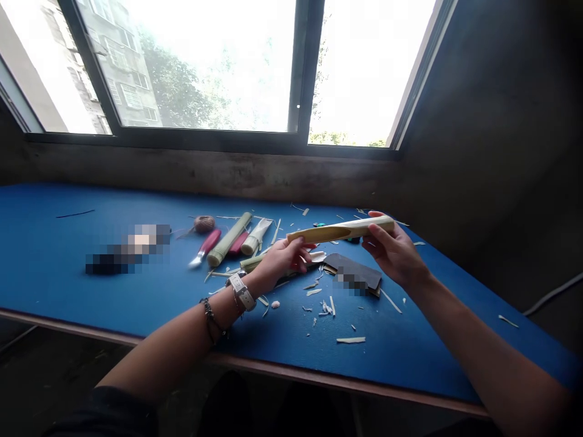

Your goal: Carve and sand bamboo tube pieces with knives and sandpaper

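Observation:
Between my two hands a pale bamboo piece (359, 229) is held up above the table, nearly level. Its left part is cut open along the side, showing a yellowish hollow. My left hand (288, 258), with a white watch at the wrist, pinches the cut end. Around the uncut right end the fingers of my right hand (395, 249) are closed. Below the piece lies a dark, flat sheet, perhaps sandpaper (353, 271), folded over. More bamboo pieces rest behind my left hand, one of them a green tube (230, 240).
A knife with a red handle (210, 241) and a ball of brown twine (204, 224) lie left of the bamboo. Bamboo shavings (350, 340) are scattered over the blue table (410, 340). A blurred-out item is at left. The window (204, 67) stands behind the table.

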A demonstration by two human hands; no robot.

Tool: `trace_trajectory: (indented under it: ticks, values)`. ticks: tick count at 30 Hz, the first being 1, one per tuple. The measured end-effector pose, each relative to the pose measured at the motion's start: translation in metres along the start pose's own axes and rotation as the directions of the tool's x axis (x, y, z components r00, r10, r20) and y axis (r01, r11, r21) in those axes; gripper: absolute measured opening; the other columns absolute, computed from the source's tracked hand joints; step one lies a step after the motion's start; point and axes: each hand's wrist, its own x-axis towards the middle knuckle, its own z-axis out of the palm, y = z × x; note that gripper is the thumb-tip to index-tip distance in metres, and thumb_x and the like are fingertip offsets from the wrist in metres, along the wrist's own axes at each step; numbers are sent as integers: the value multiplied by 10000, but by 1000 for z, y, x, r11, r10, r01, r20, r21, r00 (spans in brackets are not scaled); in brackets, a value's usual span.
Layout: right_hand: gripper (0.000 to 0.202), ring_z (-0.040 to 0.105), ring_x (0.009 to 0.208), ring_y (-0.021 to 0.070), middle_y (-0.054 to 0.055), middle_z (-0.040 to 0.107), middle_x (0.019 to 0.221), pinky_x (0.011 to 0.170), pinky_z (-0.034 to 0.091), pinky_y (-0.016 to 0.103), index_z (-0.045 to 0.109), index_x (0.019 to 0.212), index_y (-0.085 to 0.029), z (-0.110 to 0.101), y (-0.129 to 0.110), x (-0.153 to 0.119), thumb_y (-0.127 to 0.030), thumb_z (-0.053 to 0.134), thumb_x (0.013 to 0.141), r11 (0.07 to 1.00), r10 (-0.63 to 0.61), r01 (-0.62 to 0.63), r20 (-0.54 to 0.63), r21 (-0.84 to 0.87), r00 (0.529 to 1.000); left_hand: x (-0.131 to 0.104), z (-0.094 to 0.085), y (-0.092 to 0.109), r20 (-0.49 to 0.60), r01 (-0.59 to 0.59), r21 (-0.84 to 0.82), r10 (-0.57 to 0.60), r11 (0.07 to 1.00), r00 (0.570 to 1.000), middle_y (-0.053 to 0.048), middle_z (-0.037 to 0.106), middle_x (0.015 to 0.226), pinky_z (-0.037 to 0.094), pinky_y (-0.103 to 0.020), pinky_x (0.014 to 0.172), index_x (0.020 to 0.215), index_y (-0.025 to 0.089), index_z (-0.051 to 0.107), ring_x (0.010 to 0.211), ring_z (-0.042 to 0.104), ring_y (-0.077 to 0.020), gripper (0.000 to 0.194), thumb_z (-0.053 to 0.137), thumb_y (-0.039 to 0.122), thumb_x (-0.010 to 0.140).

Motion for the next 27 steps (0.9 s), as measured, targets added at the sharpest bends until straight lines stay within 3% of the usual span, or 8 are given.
trace_trajectory:
  ticks: [4,8,10,15,22,27]
  values:
    - [352,474,506,24,-76,506,666,463,461,103,567,879,-237,-4,4,7,-406,746,628,994,-41,56,-165,90,985,-1,0,-3,219,72,102,-93,992,971,-36,595,606,420,-210,477,836,81,615,460,538,-93,395,381,394,894]
    - [284,438,443,30,-79,462,584,411,442,122,531,814,-225,-7,9,12,-435,682,696,992,-35,61,-214,115,976,-5,2,-1,536,69,166,-149,984,831,-67,615,631,442,-260,527,841,83,627,502,551,-132,478,393,499,854]
    - [228,430,416,33,-78,463,553,389,432,122,515,791,-222,-7,11,14,-416,629,756,990,31,-1,-213,142,977,-8,4,1,587,60,203,-170,977,791,-79,623,649,445,-272,551,844,84,637,525,554,-139,584,332,582,846]
    - [177,450,381,18,-62,508,511,367,418,76,496,751,-187,1,12,8,-298,477,888,920,331,-297,-99,257,939,-8,6,2,519,127,172,-200,977,831,-62,603,599,426,-241,538,862,95,647,491,526,-112,805,91,676,834]
    - [241,478,372,33,-30,548,519,368,445,104,527,781,-143,29,19,-11,-254,374,929,836,504,-510,85,203,859,-23,28,10,409,240,60,-243,969,879,-37,595,540,390,-218,476,1002,130,629,470,534,-121,431,318,417,922]
    - [233,441,346,49,-31,543,517,338,409,145,510,775,-158,34,30,-15,-259,366,928,835,509,-527,142,160,849,-32,39,18,331,311,-19,-288,950,899,-26,605,567,391,-219,482,993,154,641,476,531,-116,403,294,350,934]
